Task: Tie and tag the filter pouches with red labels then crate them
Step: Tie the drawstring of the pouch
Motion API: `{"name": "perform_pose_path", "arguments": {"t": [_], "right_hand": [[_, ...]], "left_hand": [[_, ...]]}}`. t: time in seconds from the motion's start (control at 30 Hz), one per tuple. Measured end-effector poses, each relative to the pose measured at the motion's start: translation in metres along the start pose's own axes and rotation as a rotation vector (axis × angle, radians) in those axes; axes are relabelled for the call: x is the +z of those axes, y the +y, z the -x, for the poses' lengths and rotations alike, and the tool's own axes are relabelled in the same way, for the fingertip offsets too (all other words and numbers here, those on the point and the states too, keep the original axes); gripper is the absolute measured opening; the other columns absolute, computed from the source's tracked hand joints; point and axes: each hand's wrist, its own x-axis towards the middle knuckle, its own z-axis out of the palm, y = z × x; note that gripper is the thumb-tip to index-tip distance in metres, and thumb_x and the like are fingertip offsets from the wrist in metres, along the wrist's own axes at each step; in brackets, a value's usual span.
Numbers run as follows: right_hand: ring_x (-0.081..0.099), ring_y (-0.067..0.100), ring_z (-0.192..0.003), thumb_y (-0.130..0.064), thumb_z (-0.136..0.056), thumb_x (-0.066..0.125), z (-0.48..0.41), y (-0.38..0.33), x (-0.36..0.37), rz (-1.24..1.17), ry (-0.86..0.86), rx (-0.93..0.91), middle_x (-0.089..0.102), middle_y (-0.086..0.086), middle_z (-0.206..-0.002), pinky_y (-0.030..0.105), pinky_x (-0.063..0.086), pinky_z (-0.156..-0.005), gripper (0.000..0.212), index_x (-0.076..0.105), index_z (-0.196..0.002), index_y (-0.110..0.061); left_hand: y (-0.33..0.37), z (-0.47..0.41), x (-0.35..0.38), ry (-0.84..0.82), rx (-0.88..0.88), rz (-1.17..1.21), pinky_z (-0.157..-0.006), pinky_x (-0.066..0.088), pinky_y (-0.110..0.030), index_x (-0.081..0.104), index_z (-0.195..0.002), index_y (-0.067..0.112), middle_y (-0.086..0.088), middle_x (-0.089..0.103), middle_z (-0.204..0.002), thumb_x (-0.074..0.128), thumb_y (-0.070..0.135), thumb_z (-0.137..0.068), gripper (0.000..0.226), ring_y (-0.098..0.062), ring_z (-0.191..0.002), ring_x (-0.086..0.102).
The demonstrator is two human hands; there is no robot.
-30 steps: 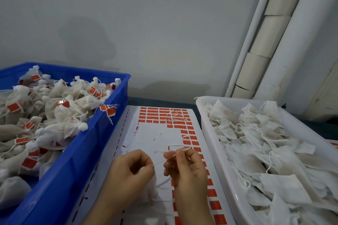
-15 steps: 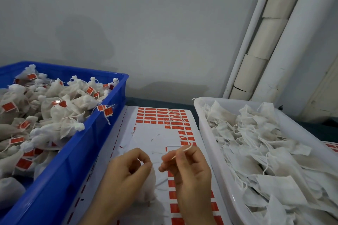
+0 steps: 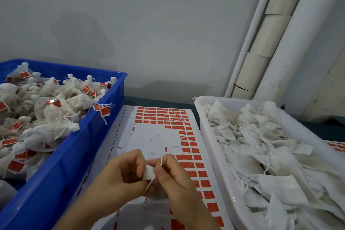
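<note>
— Filter pouch: where is it?
— Between both hands, over the label sheet. Left hand curls round its gathered neck; right hand pinches the drawstring.
— Step?
— Tying, I'd judge; no red label on it yet.
— Next?
— Cinch the knot tight, then peel a label; blue crate waits at left.
</note>
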Motion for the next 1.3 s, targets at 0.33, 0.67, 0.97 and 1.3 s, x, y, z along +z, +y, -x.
{"name": "perform_pose_path", "arguments": {"t": [0.33, 0.67, 0.97, 1.3], "right_hand": [[0.043, -0.022, -0.095, -0.049, -0.082, 0.034, -0.003, 0.01, 0.021, 0.438, 0.454, -0.159, 0.049, -0.029, -0.067, -0.001, 0.036, -0.077, 0.013, 0.039, -0.076, -0.039], [0.049, -0.019, -0.091, -0.049, -0.077, 0.036, -0.006, 0.014, 0.027, 0.315, 0.56, -0.137, 0.054, -0.029, -0.072, 0.0, 0.038, -0.075, 0.016, 0.043, -0.079, -0.035], [0.052, -0.011, -0.095, -0.047, -0.081, 0.043, -0.002, 0.01, 0.03, 0.359, 0.527, -0.253, 0.057, -0.028, -0.079, 0.004, 0.042, -0.076, 0.008, 0.046, -0.083, -0.039], [0.065, 0.003, -0.083, -0.046, -0.069, 0.055, 0.001, -0.003, 0.018, -0.087, 0.433, -0.156, 0.068, -0.018, -0.079, 0.014, 0.052, -0.069, 0.029, 0.061, -0.082, -0.021]], "left_hand": [[-0.001, -0.006, 0.008, 0.205, 0.177, -0.787, -0.088, 0.047, -0.012, 0.066, -0.086, 0.037, 0.021, 0.066, -0.095, 0.063, 0.013, -0.087, 0.024, -0.001, -0.084, 0.061], [-0.011, -0.011, 0.014, 0.246, 0.205, -0.895, -0.077, 0.043, -0.002, 0.066, -0.108, 0.04, 0.026, 0.053, -0.101, 0.06, 0.039, -0.085, 0.024, 0.001, -0.082, 0.054], [-0.025, -0.018, 0.017, 0.207, -0.091, -0.112, -0.05, 0.046, -0.019, 0.07, -0.093, 0.015, -0.003, 0.064, -0.068, 0.054, 0.001, -0.089, 0.021, -0.015, -0.057, 0.058], [-0.008, -0.009, 0.02, 0.227, -0.07, 0.268, -0.057, 0.054, -0.028, 0.077, -0.07, 0.025, -0.009, 0.071, -0.072, 0.066, 0.033, -0.054, 0.021, -0.026, -0.067, 0.064]]}}
